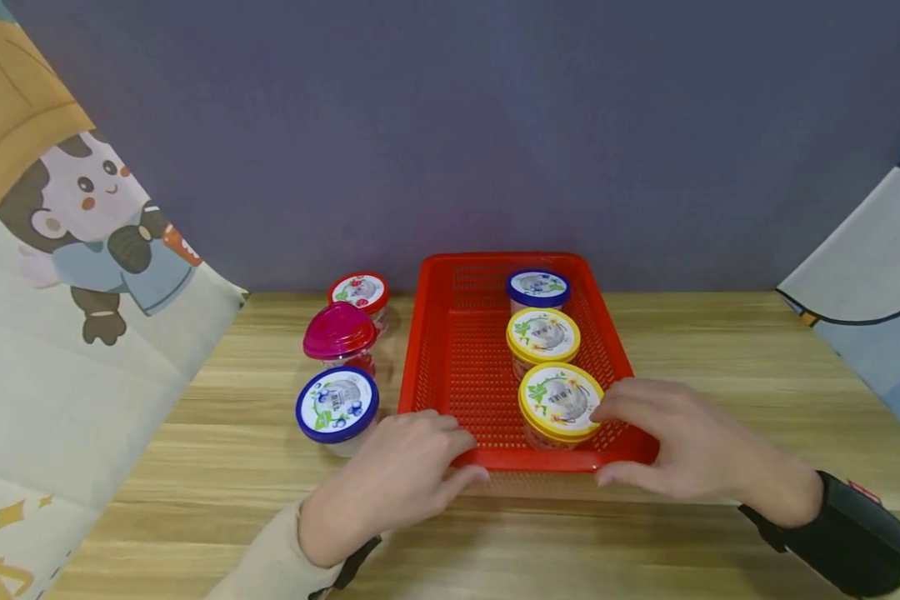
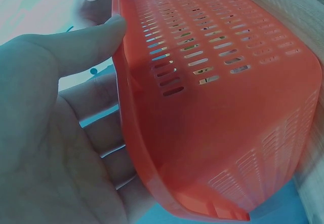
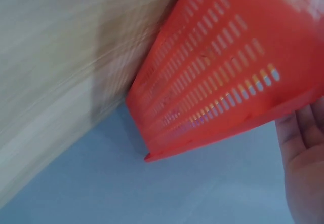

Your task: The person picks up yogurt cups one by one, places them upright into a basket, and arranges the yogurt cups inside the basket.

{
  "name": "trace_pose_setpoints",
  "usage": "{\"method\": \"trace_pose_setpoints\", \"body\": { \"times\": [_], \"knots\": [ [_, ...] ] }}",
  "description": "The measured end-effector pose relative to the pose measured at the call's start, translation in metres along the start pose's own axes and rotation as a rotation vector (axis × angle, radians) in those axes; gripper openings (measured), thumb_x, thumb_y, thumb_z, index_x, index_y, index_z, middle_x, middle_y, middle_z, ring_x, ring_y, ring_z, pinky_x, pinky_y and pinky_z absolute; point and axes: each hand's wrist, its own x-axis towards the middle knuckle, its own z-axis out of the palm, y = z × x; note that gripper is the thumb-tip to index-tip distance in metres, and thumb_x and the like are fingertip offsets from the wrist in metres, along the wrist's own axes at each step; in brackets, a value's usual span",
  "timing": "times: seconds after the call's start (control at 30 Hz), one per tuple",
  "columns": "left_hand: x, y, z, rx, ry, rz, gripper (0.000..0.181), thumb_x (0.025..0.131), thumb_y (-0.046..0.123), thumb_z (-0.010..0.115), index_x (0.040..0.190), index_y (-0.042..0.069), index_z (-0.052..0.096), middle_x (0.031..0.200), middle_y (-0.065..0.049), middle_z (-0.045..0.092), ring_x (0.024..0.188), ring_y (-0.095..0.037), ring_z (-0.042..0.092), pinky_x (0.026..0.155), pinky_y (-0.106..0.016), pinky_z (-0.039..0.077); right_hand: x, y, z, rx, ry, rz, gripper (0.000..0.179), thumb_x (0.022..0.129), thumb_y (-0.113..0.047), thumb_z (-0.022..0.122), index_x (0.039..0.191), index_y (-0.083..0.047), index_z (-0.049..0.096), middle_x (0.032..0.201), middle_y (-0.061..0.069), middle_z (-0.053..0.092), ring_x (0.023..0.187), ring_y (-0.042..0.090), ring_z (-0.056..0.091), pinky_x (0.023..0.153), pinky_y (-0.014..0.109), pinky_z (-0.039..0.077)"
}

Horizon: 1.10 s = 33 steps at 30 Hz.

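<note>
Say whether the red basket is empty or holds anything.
Partly filled: in the red basket, a blue-lidded tub and two yellow-lidded tubs stand along its right side, while its left side shows bare mesh.

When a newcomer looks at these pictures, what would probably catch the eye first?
Probably the bright red basket in the middle of the head view, its near rim gripped by the left hand and the right hand. Then the two yellow-lidded tubs inside, along its right side, a blue-lidded tub behind them. Left of the basket, a magenta-lidded tub stands out on the table.
</note>
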Motion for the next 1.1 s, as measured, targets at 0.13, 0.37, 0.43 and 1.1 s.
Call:
{"method": "trace_pose_setpoints", "body": {
  "times": [0.13, 0.37, 0.43, 1.1],
  "knots": [
    [0.0, 0.0, 0.0, -0.007, -0.004, -0.004, 0.026, 0.097, 0.044, 0.067, 0.099, 0.02, 0.076, 0.082, 0.009, 0.066, 0.072, -0.007, 0.056, 0.065, -0.026, 0.049, -0.001, -0.008, 0.003, 0.016, -0.004, 0.017, 0.041, 0.073, -0.044, 0.091, 0.1, -0.024, 0.068, 0.099, -0.019, 0.062, 0.083, 0.001, 0.057, 0.077, 0.016, 0.048],
    [0.0, 0.0, -0.001, -0.004, 0.004, 0.004, 0.026, 0.097, 0.043, 0.068, 0.099, 0.018, 0.076, 0.084, 0.007, 0.067, 0.073, -0.008, 0.058, 0.067, -0.027, 0.051, -0.002, -0.018, 0.011, -0.07, 0.038, 0.019, 0.033, 0.077, -0.05, 0.086, 0.084, -0.026, 0.064, 0.084, -0.022, 0.055, 0.072, -0.003, 0.048, 0.068, 0.016, 0.042],
    [0.0, 0.0, -0.001, -0.004, 0.0, 0.003, 0.026, 0.097, 0.043, 0.068, 0.1, 0.018, 0.076, 0.085, 0.007, 0.068, 0.074, -0.008, 0.059, 0.068, -0.028, 0.052, -0.001, -0.02, 0.013, -0.116, 0.042, 0.023, 0.033, 0.081, -0.054, 0.081, 0.08, -0.027, 0.062, 0.079, -0.022, 0.05, 0.07, -0.004, 0.043, 0.066, 0.017, 0.04],
    [-0.002, -0.004, 0.002, -0.004, 0.031, 0.023, 0.027, 0.098, 0.044, 0.066, 0.101, 0.019, 0.076, 0.087, 0.008, 0.069, 0.074, -0.008, 0.059, 0.066, -0.025, 0.05, -0.004, -0.028, 0.02, -0.207, 0.05, 0.097, 0.034, 0.086, -0.053, 0.077, 0.081, -0.024, 0.061, 0.078, -0.018, 0.047, 0.071, 0.0, 0.041, 0.065, 0.026, 0.042]
  ]
}}
